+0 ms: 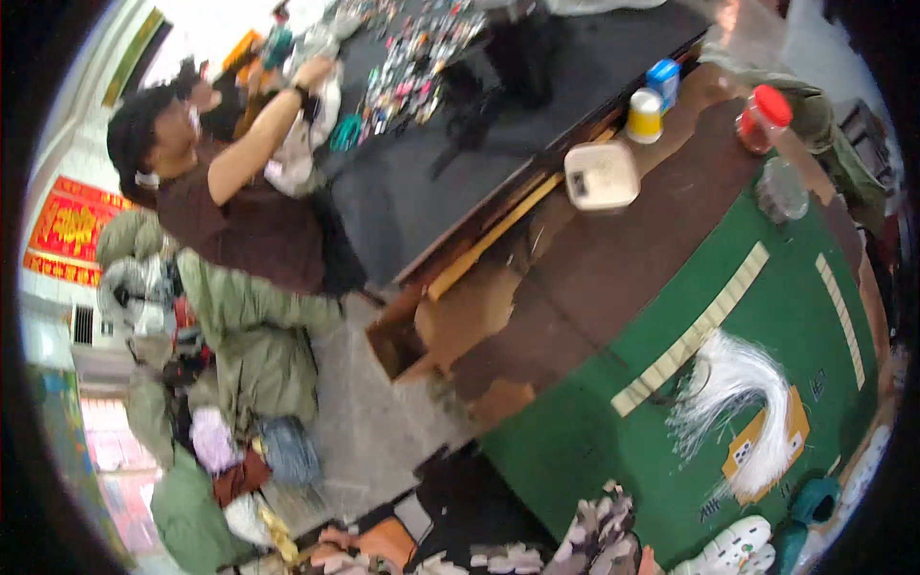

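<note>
Fingers out of view — green mat [594, 441], cluttered workshop.

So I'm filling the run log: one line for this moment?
own hands: not in view | green mat: white strand bundle on it | red-lidded jar on table | co-worker reaching up

Grey floor [369, 422] beside brown workbench [613, 259] with green mat [767, 316]. Black table [450, 182] beyond. Bright daylight upper left.
</note>
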Demonstrator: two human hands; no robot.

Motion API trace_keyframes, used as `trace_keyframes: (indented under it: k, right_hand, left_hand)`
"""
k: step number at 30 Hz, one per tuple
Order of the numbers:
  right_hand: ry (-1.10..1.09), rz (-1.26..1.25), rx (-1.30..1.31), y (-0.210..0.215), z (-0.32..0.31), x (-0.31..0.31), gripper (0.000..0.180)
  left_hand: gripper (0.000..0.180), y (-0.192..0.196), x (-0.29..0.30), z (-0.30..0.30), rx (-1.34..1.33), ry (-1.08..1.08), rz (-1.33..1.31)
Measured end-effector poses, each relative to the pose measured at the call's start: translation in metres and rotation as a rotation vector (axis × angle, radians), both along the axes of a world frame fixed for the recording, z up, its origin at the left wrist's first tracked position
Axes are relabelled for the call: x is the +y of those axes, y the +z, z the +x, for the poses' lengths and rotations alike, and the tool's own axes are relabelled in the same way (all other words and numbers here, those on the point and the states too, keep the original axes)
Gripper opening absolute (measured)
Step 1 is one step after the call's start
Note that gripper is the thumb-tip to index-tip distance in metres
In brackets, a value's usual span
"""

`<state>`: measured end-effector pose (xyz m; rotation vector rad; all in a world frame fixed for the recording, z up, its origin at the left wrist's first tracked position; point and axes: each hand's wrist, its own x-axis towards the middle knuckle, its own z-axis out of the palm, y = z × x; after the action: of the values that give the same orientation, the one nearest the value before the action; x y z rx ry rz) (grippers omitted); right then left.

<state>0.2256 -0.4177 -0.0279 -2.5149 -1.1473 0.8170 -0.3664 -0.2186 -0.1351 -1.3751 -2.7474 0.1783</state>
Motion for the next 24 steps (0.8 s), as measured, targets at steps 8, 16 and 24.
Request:
trace_keyframes:
  k: [8, 16, 24]
  right_hand:
    - [0.031, -0.058, 0.072, 0.005, -0.006, 0.008, 0.048]
    - [0.214, -0.168, 0.104, -0.001, -0.006, -0.006, 0.046]
    - [-0.263, 0.168, 0.428, -0.087, -0.01, -0.061, 0.072]
  left_hand:
    - [0.107, 0.104, 0.018, -0.07, -0.088, 0.308, -0.994]
    - [0.123, 0.108, 0.001, -0.071, -0.198, 0.435, -0.955]
    - [0.093, 0.08, -0.022, -0.094, -0.183, 0.303, -0.777]
